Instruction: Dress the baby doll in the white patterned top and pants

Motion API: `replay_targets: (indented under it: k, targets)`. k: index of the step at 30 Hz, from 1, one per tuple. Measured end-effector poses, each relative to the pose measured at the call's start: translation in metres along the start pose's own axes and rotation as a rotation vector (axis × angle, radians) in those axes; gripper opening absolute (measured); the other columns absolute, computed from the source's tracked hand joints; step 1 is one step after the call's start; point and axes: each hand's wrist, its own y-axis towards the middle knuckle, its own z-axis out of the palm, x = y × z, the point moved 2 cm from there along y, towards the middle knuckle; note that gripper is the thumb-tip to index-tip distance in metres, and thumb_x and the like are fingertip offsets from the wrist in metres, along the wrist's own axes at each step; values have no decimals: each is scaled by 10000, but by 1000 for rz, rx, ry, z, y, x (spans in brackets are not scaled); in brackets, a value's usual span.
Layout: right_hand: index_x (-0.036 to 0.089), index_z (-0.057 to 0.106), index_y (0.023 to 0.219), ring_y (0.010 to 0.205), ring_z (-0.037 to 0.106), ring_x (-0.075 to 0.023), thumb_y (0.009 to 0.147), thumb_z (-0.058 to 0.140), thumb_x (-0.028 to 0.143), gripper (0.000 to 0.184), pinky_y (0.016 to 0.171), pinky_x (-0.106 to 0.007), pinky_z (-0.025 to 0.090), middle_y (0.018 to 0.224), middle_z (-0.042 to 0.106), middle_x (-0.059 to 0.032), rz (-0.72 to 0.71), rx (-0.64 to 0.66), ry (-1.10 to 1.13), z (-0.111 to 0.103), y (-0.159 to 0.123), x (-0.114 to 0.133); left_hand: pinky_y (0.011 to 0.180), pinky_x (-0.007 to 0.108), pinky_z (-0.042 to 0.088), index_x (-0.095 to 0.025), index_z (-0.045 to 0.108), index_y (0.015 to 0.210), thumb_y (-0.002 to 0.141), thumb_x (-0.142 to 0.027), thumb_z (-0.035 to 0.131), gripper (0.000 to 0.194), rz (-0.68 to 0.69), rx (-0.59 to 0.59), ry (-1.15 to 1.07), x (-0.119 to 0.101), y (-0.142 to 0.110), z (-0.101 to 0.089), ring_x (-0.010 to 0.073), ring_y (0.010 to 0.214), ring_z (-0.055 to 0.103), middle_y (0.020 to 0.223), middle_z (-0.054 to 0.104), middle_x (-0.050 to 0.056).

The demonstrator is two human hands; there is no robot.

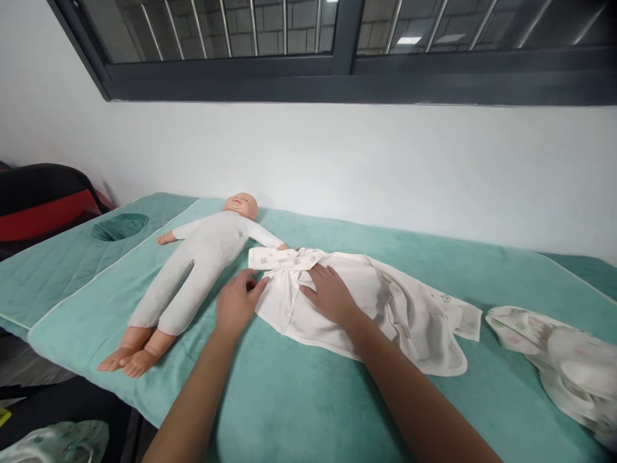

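Observation:
A baby doll (202, 257) in a white bodysuit lies on its back on the teal towel (299, 399), head toward the wall. Beside it, to the right, a white baby garment (385, 308) with small printed figures is spread flat. My left hand (237, 302) rests at the garment's left edge, fingers curled and touching the cloth near the doll's hip. My right hand (330, 292) lies flat on the garment's middle, fingers stretched out and pressing it down.
More folded white printed cloth (554, 360) lies at the right end of the towel. A quilted teal table with a face hole (120, 226) extends left. A black and red bag (43, 202) sits far left. The white wall runs close behind.

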Motion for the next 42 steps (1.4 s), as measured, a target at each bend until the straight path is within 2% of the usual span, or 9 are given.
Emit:
replay_targets:
  k: [3, 6, 10, 14, 22, 33, 36, 39, 42]
  targets:
    - [203, 498, 1347, 1336, 425, -245, 970, 451, 371, 416, 1151, -441, 246, 1399, 541, -103, -18, 4, -29, 0, -1, 1, 777, 391, 456, -206, 605, 1137, 855, -562, 550, 457, 99, -50, 104, -5, -17, -3, 278, 899, 610, 939, 674, 92]
    - [187, 500, 1348, 1340, 414, -257, 965, 461, 396, 439, 1144, -446, 248, 1402, 537, -110, -29, 1, -57, 2, -1, 2, 809, 401, 430, -195, 619, 1007, 888, -502, 533, 340, 275, -165, 174, -17, -37, -7, 285, 942, 573, 992, 649, 112]
    - [146, 495, 1350, 1353, 392, -277, 960, 465, 414, 474, 1145, -462, 231, 1420, 518, -140, -38, 0, -111, 5, -1, 1, 758, 380, 397, -211, 595, 945, 893, -487, 548, 284, 488, 27, 193, -36, -68, 1, 254, 885, 562, 923, 646, 71]
    - [142, 503, 1334, 1338, 404, -272, 986, 404, 353, 419, 1134, -453, 240, 1413, 521, -142, -50, -4, -143, 8, -1, 0, 754, 385, 364, -208, 588, 922, 900, -414, 564, 208, 505, 57, 271, -46, -83, 7, 259, 912, 537, 960, 644, 66]
    - [127, 615, 1152, 1199, 507, -249, 1003, 309, 255, 364, 1101, -426, 268, 1202, 649, -141, 8, 39, -203, 13, 9, -8, 720, 362, 370, -211, 495, 707, 934, -215, 459, 231, 659, 22, 267, -46, -91, 5, 210, 749, 518, 706, 561, 35]
    - [86, 660, 1080, 1212, 481, -300, 851, 523, 271, 325, 1107, -458, 243, 1201, 612, -199, 109, 29, -195, 19, 33, -23, 680, 359, 395, -215, 475, 650, 906, -192, 458, 258, 727, 194, 112, -53, -100, 1, 186, 669, 510, 629, 551, 24]
    - [112, 669, 1052, 1210, 474, -294, 857, 533, 295, 300, 1115, -444, 233, 1176, 616, -178, 94, 22, -161, 17, 31, -24, 634, 321, 394, -215, 508, 652, 919, -245, 458, 273, 623, 128, -4, -48, -97, -1, 167, 625, 511, 621, 557, 18]
    - [150, 673, 1001, 1149, 512, -252, 905, 487, 298, 256, 1099, -403, 267, 1103, 639, -129, 81, 12, -108, 14, 30, -26, 596, 286, 419, -219, 573, 742, 912, -329, 474, 225, 277, -17, -202, -31, -73, -7, 158, 612, 537, 680, 603, 12]
    - [168, 671, 967, 1088, 542, -227, 935, 446, 261, 246, 1034, -370, 343, 1040, 648, -101, 80, 4, -54, 11, 30, -29, 716, 324, 479, -217, 612, 1013, 852, -385, 549, 241, -36, -178, -262, -10, -31, -10, 206, 794, 615, 919, 670, 55]
